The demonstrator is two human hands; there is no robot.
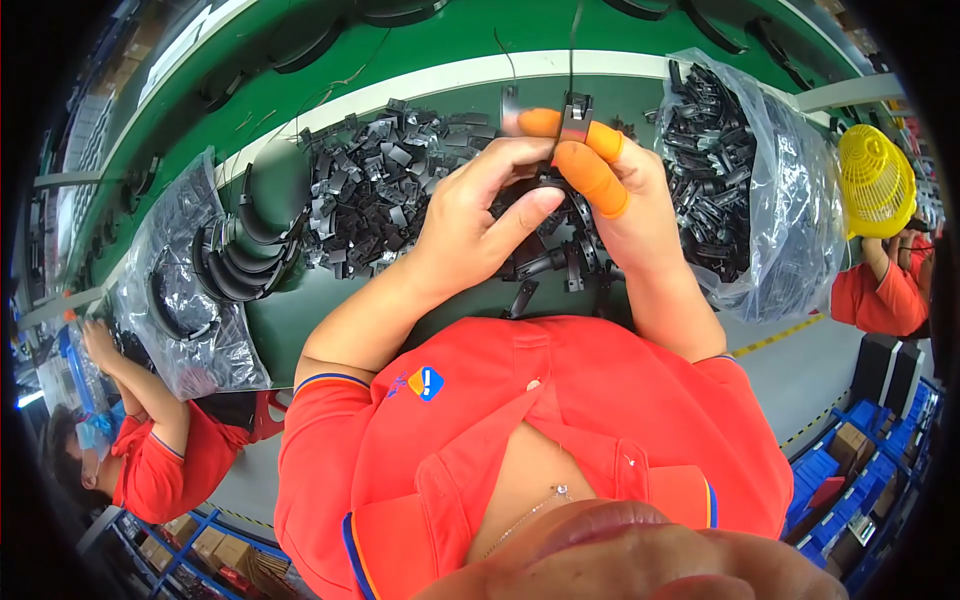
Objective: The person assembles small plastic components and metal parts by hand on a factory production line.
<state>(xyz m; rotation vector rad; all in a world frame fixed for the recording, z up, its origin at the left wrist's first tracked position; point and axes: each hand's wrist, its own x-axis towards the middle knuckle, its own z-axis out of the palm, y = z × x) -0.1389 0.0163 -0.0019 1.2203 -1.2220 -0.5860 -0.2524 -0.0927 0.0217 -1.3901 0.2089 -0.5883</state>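
Note:
Both of my hands meet over the green table, at a small black plastic part [575, 118] with a shiny metal piece in it. My right hand [630, 205], with orange finger covers [590, 178], pinches this part between thumb and fingers. Close beside it, my left hand [480, 215] is closed with its thumb forward, gripping the lower end of the same part; its fingertips are partly hidden. Under my hands lie several loose black pieces [540, 262]. A heap of small black plastic parts [375, 185] spreads to the left of my left hand.
A clear plastic bag [800, 225] of black parts stands at the right. Curved black headbands [235, 265] lie on another plastic bag [180, 365] at the left. A yellow basket [875, 180] is at far right. Co-workers in red sit at left [170, 440] and right [885, 295].

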